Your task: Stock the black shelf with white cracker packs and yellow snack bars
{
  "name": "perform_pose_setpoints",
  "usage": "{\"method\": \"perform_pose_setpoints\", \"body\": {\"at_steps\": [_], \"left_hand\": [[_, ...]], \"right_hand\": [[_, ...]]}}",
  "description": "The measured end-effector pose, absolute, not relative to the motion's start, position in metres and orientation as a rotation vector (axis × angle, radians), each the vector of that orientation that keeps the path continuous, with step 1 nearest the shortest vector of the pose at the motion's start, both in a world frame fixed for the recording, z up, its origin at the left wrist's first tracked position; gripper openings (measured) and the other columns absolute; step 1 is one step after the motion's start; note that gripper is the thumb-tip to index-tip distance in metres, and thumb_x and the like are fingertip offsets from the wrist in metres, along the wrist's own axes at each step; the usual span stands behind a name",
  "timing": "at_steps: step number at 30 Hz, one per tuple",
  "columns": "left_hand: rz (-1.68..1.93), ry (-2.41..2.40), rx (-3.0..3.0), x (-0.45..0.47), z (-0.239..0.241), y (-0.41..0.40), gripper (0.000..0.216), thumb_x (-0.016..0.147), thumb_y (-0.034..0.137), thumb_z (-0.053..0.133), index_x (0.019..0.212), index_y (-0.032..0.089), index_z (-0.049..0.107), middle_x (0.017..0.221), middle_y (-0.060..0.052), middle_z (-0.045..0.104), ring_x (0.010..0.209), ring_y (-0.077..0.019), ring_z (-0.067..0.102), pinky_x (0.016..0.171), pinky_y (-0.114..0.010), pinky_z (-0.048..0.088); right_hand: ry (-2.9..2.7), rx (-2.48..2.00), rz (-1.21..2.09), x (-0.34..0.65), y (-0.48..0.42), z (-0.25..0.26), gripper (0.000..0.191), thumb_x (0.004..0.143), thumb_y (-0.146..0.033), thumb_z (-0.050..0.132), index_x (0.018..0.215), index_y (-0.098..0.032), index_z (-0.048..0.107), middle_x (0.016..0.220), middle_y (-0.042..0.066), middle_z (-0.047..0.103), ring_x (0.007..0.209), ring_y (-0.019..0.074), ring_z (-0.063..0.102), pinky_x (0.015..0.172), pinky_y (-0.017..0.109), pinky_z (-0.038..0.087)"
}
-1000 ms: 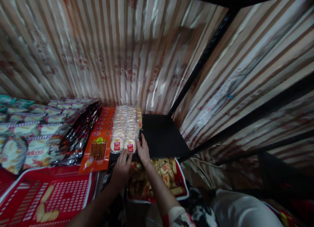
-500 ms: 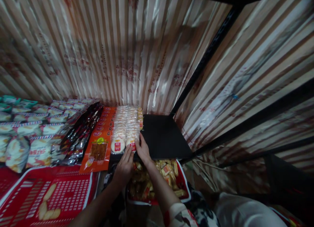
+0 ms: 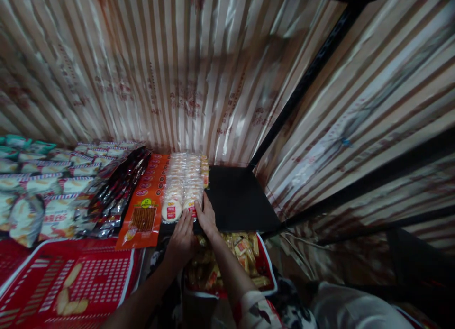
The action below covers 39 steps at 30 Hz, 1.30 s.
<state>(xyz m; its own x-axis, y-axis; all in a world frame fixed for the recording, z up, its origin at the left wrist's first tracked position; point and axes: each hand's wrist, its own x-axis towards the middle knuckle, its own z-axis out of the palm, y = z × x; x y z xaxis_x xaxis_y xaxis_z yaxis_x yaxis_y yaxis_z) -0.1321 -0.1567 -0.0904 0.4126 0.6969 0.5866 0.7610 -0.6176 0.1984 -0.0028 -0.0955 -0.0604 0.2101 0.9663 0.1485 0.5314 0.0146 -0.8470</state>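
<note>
The wrapped white rounds [image 3: 183,177] stand in two neat columns on the black shelf [image 3: 238,198], between an orange bag [image 3: 144,203] on the left and a few gold packets [image 3: 205,170] on the right. Each is a pale disc in clear, shiny, crinkled film, packed face to face; the two front ones show red labels with pale print. The left hand [image 3: 182,239] lays extended fingers on the front of the right column, while the right hand [image 3: 206,216] rests along its right side. Whether either grips, I cannot tell.
</note>
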Motion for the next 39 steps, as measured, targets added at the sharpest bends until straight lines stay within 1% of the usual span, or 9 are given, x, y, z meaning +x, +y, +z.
{"method": "perform_pose_setpoints", "body": {"at_steps": [3,6,9,14,19,26,31,36,39], "left_hand": [[-1.029,-1.327,-2.543,-0.133,-0.087,-0.158,0.049,0.085,0.012,0.035,0.133,0.003,0.040,0.141,-0.019,0.040,0.139,-0.0263,0.019,0.105,-0.045,0.040],[-1.083,-1.383,-2.452,-0.135,-0.079,-0.159,0.052,0.085,0.015,0.036,0.136,0.006,0.036,0.145,-0.019,0.033,0.139,-0.0277,0.021,0.106,-0.048,0.036],[-1.176,-1.562,-2.245,-0.137,-0.071,-0.160,0.058,0.085,0.017,0.039,0.141,0.009,0.027,0.150,-0.018,0.023,0.139,-0.0310,0.018,0.107,-0.053,0.030],[-1.260,-1.877,-2.056,-0.140,-0.075,-0.159,0.067,0.086,0.018,0.041,0.145,0.008,0.012,0.152,-0.021,0.011,0.140,-0.0345,0.012,0.108,-0.056,0.027],[-1.244,-1.884,-2.103,-0.138,-0.089,-0.155,0.073,0.084,0.013,0.040,0.147,0.013,0.002,0.153,-0.019,0.008,0.140,-0.0349,0.011,0.107,-0.056,0.029],[-1.244,-1.876,-2.126,-0.141,-0.090,-0.152,0.072,0.084,0.013,0.041,0.147,0.017,0.006,0.154,-0.014,-0.004,0.140,-0.0350,0.003,0.106,-0.059,0.028],[-1.227,-1.799,-2.174,-0.143,-0.094,-0.148,0.072,0.085,0.012,0.039,0.147,0.016,0.001,0.154,-0.016,0.007,0.141,-0.0322,0.010,0.106,-0.057,0.031],[-1.246,-1.835,-2.137,-0.139,-0.088,-0.150,0.071,0.082,0.010,0.041,0.146,0.014,0.011,0.153,-0.018,0.007,0.140,-0.0346,0.010,0.105,-0.058,0.031],[-1.209,-1.803,-2.157,-0.139,-0.081,-0.156,0.070,0.079,0.007,0.041,0.145,0.015,0.018,0.153,-0.018,0.011,0.140,-0.0346,0.011,0.104,-0.059,0.031]], "right_hand": [[-1.461,-1.642,0.589,-0.004,-0.096,-0.063,0.061,0.086,-0.045,0.040,0.137,-0.011,0.038,0.138,0.013,0.047,0.127,0.0224,0.044,0.107,0.037,0.033],[-1.474,-1.648,0.553,-0.005,-0.095,-0.066,0.060,0.087,-0.044,0.037,0.137,-0.011,0.038,0.137,0.013,0.047,0.126,0.0224,0.045,0.106,0.037,0.034],[-1.495,-1.671,0.515,-0.007,-0.096,-0.067,0.060,0.088,-0.044,0.035,0.138,-0.011,0.036,0.136,0.014,0.048,0.125,0.0231,0.045,0.106,0.038,0.034],[-1.515,-1.696,0.495,-0.009,-0.097,-0.065,0.060,0.089,-0.044,0.034,0.138,-0.010,0.037,0.137,0.014,0.046,0.126,0.0236,0.043,0.106,0.037,0.033],[-1.520,-1.700,0.480,-0.009,-0.096,-0.065,0.058,0.089,-0.041,0.033,0.138,-0.011,0.037,0.137,0.013,0.047,0.126,0.0224,0.043,0.106,0.037,0.033],[-1.531,-1.682,0.444,-0.009,-0.098,-0.067,0.059,0.090,-0.044,0.032,0.138,-0.010,0.036,0.138,0.014,0.046,0.126,0.0230,0.043,0.106,0.037,0.034],[-1.480,-1.704,0.462,-0.011,-0.100,-0.067,0.065,0.089,-0.048,0.034,0.140,-0.008,0.033,0.135,0.016,0.047,0.123,0.0256,0.045,0.104,0.040,0.036],[-1.474,-1.651,0.409,-0.011,-0.100,-0.068,0.062,0.088,-0.048,0.036,0.138,-0.010,0.035,0.135,0.016,0.048,0.124,0.0255,0.045,0.104,0.042,0.036],[-1.457,-1.626,0.351,-0.011,-0.100,-0.068,0.064,0.088,-0.048,0.035,0.136,-0.006,0.036,0.138,0.019,0.042,0.129,0.0266,0.037,0.106,0.045,0.033]]}}
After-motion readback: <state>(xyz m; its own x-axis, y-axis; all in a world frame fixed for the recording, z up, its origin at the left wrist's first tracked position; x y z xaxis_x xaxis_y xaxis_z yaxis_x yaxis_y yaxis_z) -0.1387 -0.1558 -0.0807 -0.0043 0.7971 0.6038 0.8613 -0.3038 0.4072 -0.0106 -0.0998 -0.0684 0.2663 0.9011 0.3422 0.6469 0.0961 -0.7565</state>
